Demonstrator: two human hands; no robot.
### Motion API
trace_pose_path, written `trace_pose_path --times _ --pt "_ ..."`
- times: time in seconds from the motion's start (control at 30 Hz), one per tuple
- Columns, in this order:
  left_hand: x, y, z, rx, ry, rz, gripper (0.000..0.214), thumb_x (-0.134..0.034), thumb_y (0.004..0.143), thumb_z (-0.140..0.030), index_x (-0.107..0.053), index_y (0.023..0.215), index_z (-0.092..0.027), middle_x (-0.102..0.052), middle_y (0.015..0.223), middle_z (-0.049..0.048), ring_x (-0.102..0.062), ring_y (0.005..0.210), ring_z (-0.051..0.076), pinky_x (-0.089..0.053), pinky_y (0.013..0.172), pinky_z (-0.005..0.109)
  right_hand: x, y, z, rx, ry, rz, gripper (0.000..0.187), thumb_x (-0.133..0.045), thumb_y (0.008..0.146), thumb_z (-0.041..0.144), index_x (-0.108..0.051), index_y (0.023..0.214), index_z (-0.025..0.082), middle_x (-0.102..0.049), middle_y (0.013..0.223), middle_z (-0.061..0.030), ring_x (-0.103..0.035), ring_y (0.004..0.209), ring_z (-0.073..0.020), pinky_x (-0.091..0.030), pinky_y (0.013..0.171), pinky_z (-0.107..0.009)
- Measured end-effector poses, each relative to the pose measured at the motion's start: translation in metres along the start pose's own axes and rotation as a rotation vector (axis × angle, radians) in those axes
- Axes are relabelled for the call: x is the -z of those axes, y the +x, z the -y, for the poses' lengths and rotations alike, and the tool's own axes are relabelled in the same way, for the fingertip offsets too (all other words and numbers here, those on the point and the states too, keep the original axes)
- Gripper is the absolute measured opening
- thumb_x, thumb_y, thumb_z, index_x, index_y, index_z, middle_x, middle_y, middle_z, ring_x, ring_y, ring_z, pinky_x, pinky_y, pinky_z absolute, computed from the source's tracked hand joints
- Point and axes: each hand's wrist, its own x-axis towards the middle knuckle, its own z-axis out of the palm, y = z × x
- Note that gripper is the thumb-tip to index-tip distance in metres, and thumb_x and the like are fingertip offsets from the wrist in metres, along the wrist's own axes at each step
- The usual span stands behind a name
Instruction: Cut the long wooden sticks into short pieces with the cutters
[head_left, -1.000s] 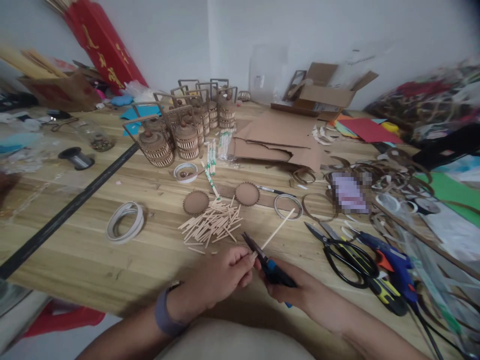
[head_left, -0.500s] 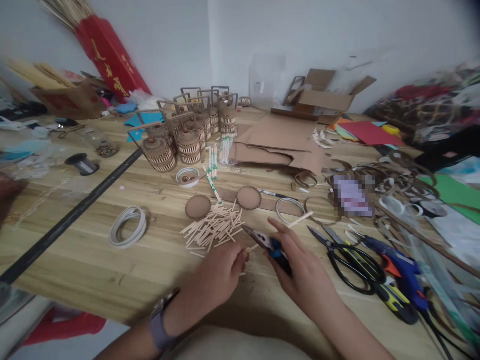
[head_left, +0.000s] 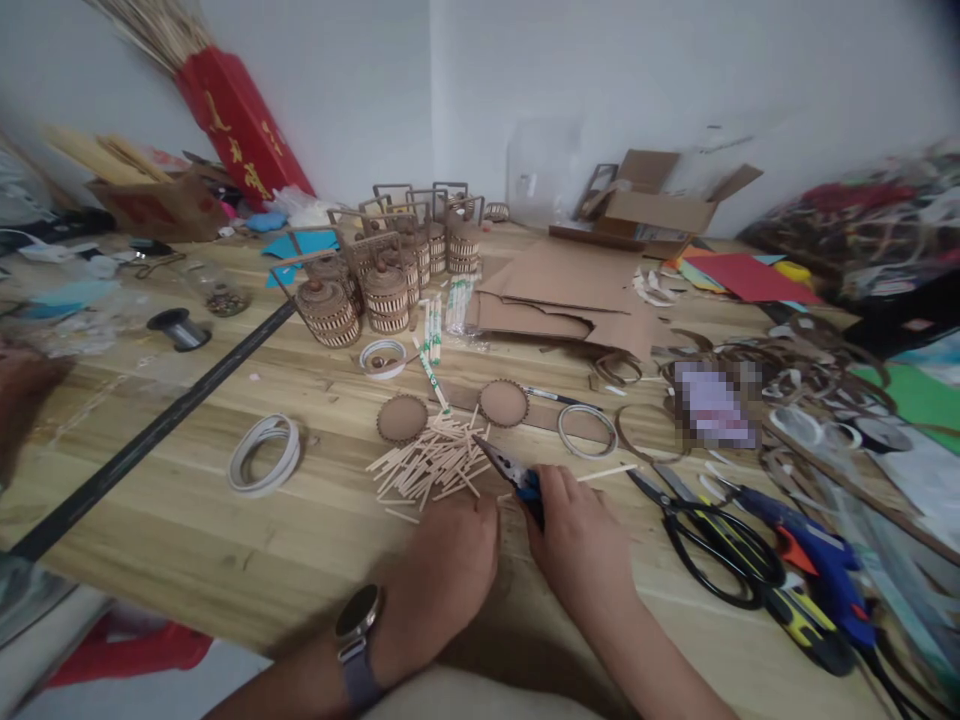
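Note:
My right hand [head_left: 576, 535] is closed around blue-handled pliers [head_left: 510, 474], whose jaws point up-left toward a heap of short wooden sticks [head_left: 435, 462] on the wooden table [head_left: 187, 520]. A longer stick [head_left: 604, 473] lies just right of that hand on the table. My left hand [head_left: 446, 560], with a watch on its wrist, rests knuckles-up at the near edge of the heap; its fingertips are curled under and hidden. Two toothed cardboard discs [head_left: 402, 418] lie beyond the sticks.
Black scissors [head_left: 712, 530], a blue glue gun [head_left: 810, 550] and yellow-black cutters lie to the right. White tape rolls [head_left: 264, 466], a long black bar [head_left: 150, 440], several small wooden lanterns [head_left: 375, 285], cardboard sheets [head_left: 570, 290] and coloured paper fill the table farther off.
Both hands moved forward and down to the stick heap. The long stick that crossed the pliers now lies on the table to the right. The camera tilted and shifted slightly.

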Motion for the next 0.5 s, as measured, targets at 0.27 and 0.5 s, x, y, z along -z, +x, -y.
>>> trace_pose_path --times 0.27,0.5 --pt "0.019 0.006 0.025 0.003 -0.929 0.301 0.041 -0.040 0.092 -0.057 -0.051 0.080 -0.020 -0.057 0.059 -0.0012 -0.051 0.049 0.013 -0.040 0.053 0.026 0.030 0.013 -0.028 -0.121 0.696 0.280 0.014 -0.045 0.089 0.036 -0.049 0.084 0.024 -0.061 0.071 -0.0010 -0.057 0.065 -0.0198 -0.043 0.060 -0.029" --pt "0.013 0.014 0.010 0.147 -1.307 0.349 0.057 -0.063 0.070 -0.072 -0.057 0.080 -0.016 -0.067 0.072 0.0040 -0.065 0.068 0.018 -0.047 0.069 0.031 0.035 0.004 -0.012 -0.010 0.728 0.302 0.010 -0.044 0.088 0.027 -0.051 0.094 0.023 -0.066 0.078 -0.0043 -0.061 0.069 -0.0203 -0.046 0.062 -0.029"
